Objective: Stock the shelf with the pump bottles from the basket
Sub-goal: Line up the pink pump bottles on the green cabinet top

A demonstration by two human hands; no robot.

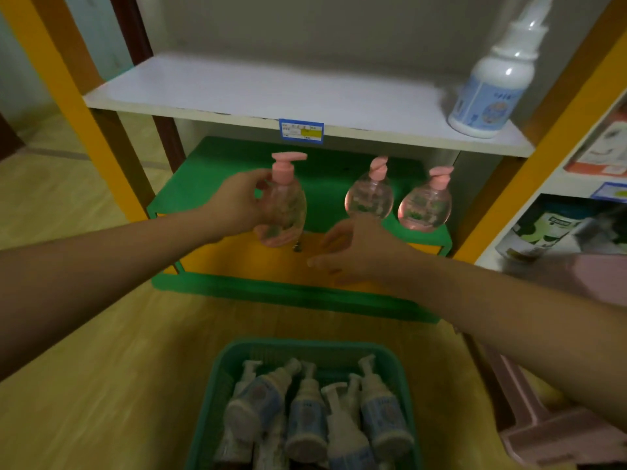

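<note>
My left hand (pixel 237 206) grips a clear round pump bottle with a pink pump (pixel 285 201), held upright in front of the green lower shelf (pixel 210 184). Two more pink pump bottles (pixel 369 195) (pixel 425 205) stand on that shelf at the right. Just below and in front of them my right hand (pixel 356 252) hovers with fingers spread, holding nothing. On the floor below sits a green basket (pixel 400 368) filled with several white pump bottles with blue labels (pixel 307 415), lying on their sides.
The white upper shelf (pixel 254 89) carries one white bottle with a blue label (pixel 492 89) at its right end and a blue price tag (pixel 301 131) on its front edge. Yellow posts frame the shelf. A neighbouring shelf with packages (pixel 556 225) stands at right.
</note>
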